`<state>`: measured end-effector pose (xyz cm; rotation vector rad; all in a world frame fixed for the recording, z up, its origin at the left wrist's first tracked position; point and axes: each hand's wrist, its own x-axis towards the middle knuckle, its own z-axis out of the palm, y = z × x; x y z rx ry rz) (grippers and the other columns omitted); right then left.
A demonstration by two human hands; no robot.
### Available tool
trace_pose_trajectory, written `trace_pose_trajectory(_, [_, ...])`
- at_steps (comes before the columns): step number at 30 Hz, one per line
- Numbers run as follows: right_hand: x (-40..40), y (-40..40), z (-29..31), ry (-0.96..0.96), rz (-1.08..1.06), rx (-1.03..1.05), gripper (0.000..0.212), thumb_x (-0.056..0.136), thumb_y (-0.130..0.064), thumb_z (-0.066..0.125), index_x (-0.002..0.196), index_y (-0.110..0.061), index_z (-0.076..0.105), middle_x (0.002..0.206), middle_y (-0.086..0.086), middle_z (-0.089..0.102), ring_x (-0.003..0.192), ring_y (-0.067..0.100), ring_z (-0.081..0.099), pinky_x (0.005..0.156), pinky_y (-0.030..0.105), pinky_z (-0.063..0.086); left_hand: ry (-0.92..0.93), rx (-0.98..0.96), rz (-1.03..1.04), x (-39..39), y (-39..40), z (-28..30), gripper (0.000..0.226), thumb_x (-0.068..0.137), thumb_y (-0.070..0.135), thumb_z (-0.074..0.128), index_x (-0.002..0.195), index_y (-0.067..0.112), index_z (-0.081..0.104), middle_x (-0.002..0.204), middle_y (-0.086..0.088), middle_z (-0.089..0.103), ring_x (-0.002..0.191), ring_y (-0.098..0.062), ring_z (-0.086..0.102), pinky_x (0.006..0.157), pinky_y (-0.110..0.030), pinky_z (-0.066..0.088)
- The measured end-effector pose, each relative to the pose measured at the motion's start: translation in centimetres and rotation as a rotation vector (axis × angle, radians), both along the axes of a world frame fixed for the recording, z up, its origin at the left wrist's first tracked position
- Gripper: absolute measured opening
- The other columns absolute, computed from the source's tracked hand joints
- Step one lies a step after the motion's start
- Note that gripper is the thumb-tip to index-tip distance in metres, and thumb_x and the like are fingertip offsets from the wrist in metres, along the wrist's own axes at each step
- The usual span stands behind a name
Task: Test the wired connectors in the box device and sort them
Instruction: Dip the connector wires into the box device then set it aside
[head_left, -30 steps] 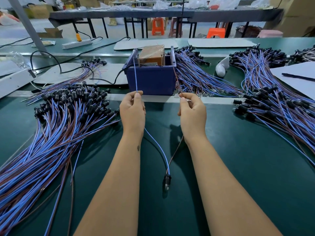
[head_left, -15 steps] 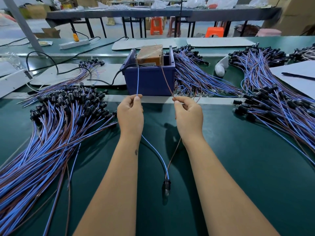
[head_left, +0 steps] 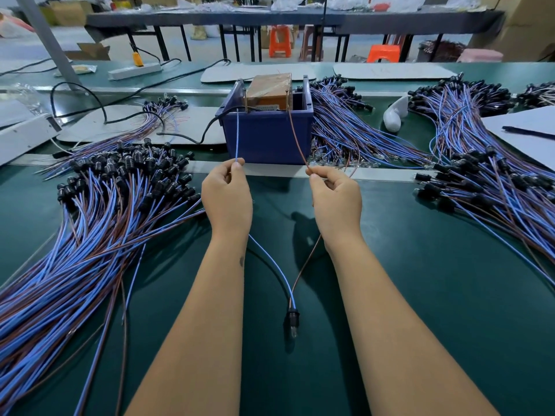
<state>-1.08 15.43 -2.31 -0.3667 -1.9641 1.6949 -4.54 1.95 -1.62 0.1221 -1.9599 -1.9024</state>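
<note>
Blue wire (head_left: 237,136) pinched by the left hand (head_left: 226,196), brown wire (head_left: 297,139) by the right hand (head_left: 336,199). Both run up to the blue box device (head_left: 267,136); their black connector (head_left: 292,321) lies on the green table (head_left: 435,295)

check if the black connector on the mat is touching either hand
Apart. The head view shows the black connector lying on the green mat between the forearms, well below the left hand and right hand, joined only by its wires.

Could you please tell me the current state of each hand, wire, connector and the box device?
left hand: pinches the blue wire.
right hand: pinches the brown wire.
black connector: lies on the green mat.
blue box device: both wire ends reach its top.
</note>
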Motion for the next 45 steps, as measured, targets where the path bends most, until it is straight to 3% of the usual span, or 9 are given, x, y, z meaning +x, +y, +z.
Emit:
trace_pose_trajectory(8, [-0.1, 0.2, 0.1, -0.006, 0.010, -0.007, 0.019, 0.093, -0.016, 0.055, 0.098, -0.024, 0.072, 0.077, -0.006, 0.064, 0.064, 0.007, 0.051, 0.066, 0.028, 0.044, 0.027, -0.123, -0.013, -1.0, 0.7, 0.2, 0.027, 0.100, 0.018, 0.046, 0.110, 0.011, 0.070, 0.055, 0.010, 0.043, 0.051, -0.011, 0.038, 0.060, -0.034, 0.041])
trace_pose_trajectory(13, [-0.1, 0.2, 0.1, -0.004, 0.005, -0.003, 0.019, 0.093, -0.016, 0.055, 0.093, -0.028, 0.070, 0.069, -0.011, 0.062, 0.055, 0.003, 0.048, 0.061, 0.026, 0.042, 0.001, -0.131, -0.031, -1.0, 0.6, 0.2, 0.025, 0.100, 0.019, 0.047, 0.107, 0.015, 0.071, 0.042, 0.016, 0.040, 0.046, -0.006, 0.034, 0.058, -0.033, 0.040])
trace_pose_trajectory(18, [-0.1, 0.2, 0.1, -0.005, 0.000, -0.006, 0.019, 0.092, -0.017, 0.056, 0.091, -0.029, 0.070, 0.062, -0.014, 0.058, 0.051, 0.003, 0.045, 0.058, 0.026, 0.040, -0.010, -0.119, -0.032, -1.0, 0.4, 0.4, 0.027, 0.099, 0.017, 0.047, 0.108, 0.012, 0.072, 0.053, 0.009, 0.039, 0.050, -0.011, 0.033, 0.058, -0.031, 0.036])
trace_pose_trajectory(24, [-0.1, 0.1, 0.0, -0.003, 0.003, -0.010, 0.019, 0.091, -0.016, 0.056, 0.089, -0.029, 0.070, 0.061, -0.014, 0.057, 0.054, 0.006, 0.047, 0.061, 0.028, 0.041, 0.012, -0.227, -0.037, -0.6, 0.4, 0.6, 0.024, 0.097, 0.018, 0.049, 0.075, 0.021, 0.058, 0.056, -0.001, 0.033, 0.060, -0.021, 0.029, 0.059, -0.034, 0.036])
trace_pose_trajectory(28, [-0.2, 0.1, 0.1, -0.006, 0.003, -0.014, 0.019, 0.092, -0.016, 0.056, 0.089, -0.029, 0.070, 0.065, -0.012, 0.059, 0.057, 0.008, 0.049, 0.062, 0.028, 0.042, 0.008, -0.288, -0.018, -0.8, 0.3, 0.7, 0.019, 0.096, 0.017, 0.049, 0.078, 0.019, 0.053, 0.062, -0.009, 0.036, 0.062, -0.022, 0.030, 0.058, -0.042, 0.046])
trace_pose_trajectory(32, [-0.1, 0.1, 0.2, -0.008, 0.005, -0.010, 0.019, 0.092, -0.016, 0.056, 0.094, -0.027, 0.071, 0.067, -0.011, 0.060, 0.060, 0.008, 0.050, 0.063, 0.028, 0.043, 0.007, -0.343, -0.033, -0.6, 0.2, 0.7, 0.017, 0.093, 0.016, 0.048, 0.076, 0.018, 0.052, 0.061, -0.010, 0.040, 0.061, -0.021, 0.031, 0.058, -0.033, 0.034])
trace_pose_trajectory(38, [0.1, 0.0, 0.2, -0.017, 0.006, -0.021, 0.019, 0.093, -0.016, 0.055, 0.098, -0.024, 0.072, 0.065, -0.013, 0.059, 0.056, 0.004, 0.049, 0.059, 0.024, 0.041, 0.006, -0.456, -0.016, -0.4, -0.1, 1.1, 0.018, 0.092, 0.018, 0.048, 0.075, 0.019, 0.054, 0.060, -0.008, 0.043, 0.058, -0.021, 0.035, 0.054, -0.035, 0.034])
trace_pose_trajectory(42, [0.2, 0.1, 0.4, -0.022, 0.006, -0.009, 0.020, 0.094, -0.016, 0.055, 0.096, -0.028, 0.070, 0.067, -0.013, 0.060, 0.056, 0.003, 0.050, 0.057, 0.021, 0.040, 0.026, -0.514, 0.023, -0.3, -0.1, 1.3, 0.030, 0.092, 0.019, 0.046, 0.081, -0.002, 0.064, 0.059, -0.017, 0.044, 0.055, -0.020, 0.032, 0.053, -0.031, 0.028])
trace_pose_trajectory(45, [0.2, 0.0, 0.5, -0.025, 0.005, -0.005, 0.020, 0.094, -0.016, 0.054, 0.098, -0.027, 0.071, 0.071, -0.011, 0.062, 0.060, 0.004, 0.051, 0.059, 0.022, 0.041, 0.052, -0.524, 0.027, -0.3, -0.1, 1.4, 0.030, 0.093, 0.020, 0.046, 0.085, 0.000, 0.067, 0.065, -0.020, 0.057, 0.056, -0.021, 0.038, 0.053, -0.035, 0.035])
